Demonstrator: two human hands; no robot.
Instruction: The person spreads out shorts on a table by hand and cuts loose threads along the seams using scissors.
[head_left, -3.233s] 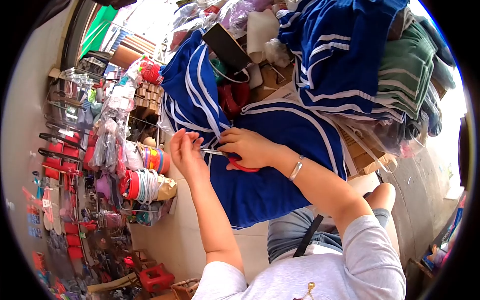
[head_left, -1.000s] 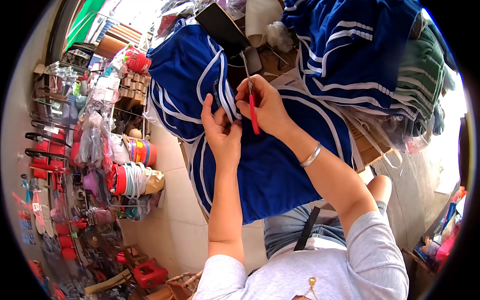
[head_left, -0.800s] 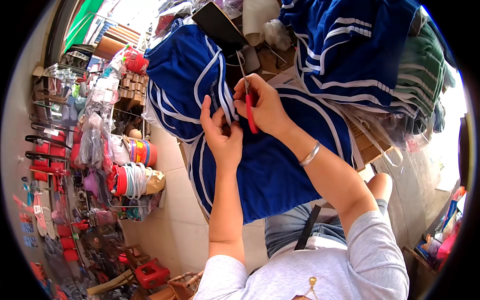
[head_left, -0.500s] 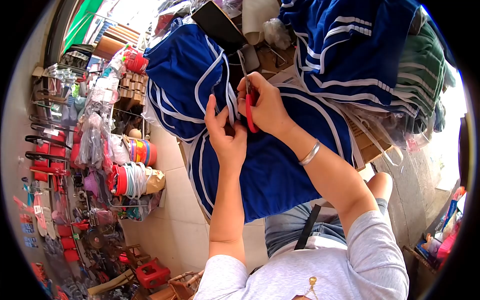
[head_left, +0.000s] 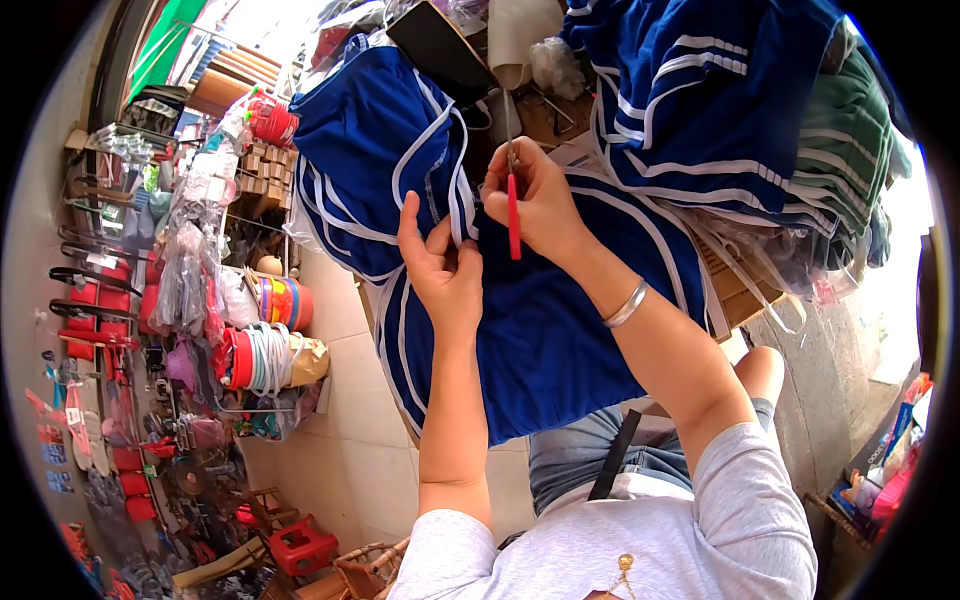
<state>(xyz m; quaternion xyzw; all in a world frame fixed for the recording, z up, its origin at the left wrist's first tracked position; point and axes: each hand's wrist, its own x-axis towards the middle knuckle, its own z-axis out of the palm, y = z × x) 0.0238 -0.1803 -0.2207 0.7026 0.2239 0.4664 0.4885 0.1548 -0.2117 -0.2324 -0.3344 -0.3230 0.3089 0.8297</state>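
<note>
My right hand is closed around a pair of scissors with red handles. Its blades point up and away from me, clear of the fabric edge. The thumb and fingers of my left hand pinch the white-trimmed edge of a blue garment, with the index finger sticking up. More blue fabric with white stripes spreads beneath both hands, over the surface in front of my legs. Whether a thread lies between the fingers is too small to tell.
Stacked blue garments with white stripes rise at the upper right, beside green ones. A dark flat device and a white roll lie at the back. Shelves of goods line the left, with a red stool on the floor.
My right hand has moved slightly right and up with the scissors, which now stand more upright and farther from the left hand. The left hand has shifted slightly left, still pinching the trim.
</note>
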